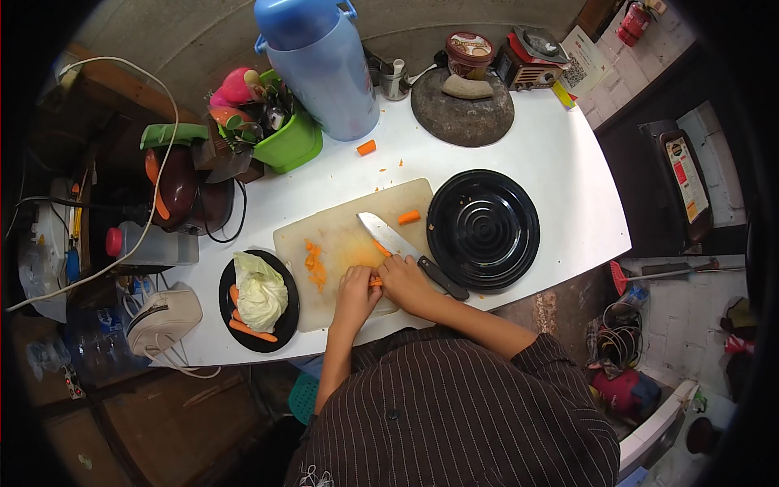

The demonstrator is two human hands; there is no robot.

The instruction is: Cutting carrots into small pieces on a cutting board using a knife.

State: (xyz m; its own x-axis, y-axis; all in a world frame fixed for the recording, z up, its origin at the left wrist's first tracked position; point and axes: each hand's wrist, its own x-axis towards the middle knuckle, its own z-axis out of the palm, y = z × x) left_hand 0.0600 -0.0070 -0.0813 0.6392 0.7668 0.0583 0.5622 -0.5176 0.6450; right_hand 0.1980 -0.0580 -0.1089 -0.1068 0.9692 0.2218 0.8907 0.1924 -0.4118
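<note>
My left hand [357, 297] and my right hand [406, 283] meet over the near edge of a cutting board [331, 228], with a thin carrot piece [376, 282] pinched between their fingers. A kitchen knife [387, 234] lies on the board, its black handle past the right edge, close to my right hand but not gripped. Beside the blade rests a carrot strip [381, 248]. Finely cut carrot [314, 265] forms a small pile on the board's left part. A carrot chunk [409, 217] sits near the far right corner.
A black plate [223, 304] at left holds cabbage [260, 292] and carrots [252, 330]. At right stands another black plate [485, 228]. Behind are a green utensil container [292, 143], a blue flask [325, 73], a stone mortar [462, 115] and a loose carrot chunk [366, 148].
</note>
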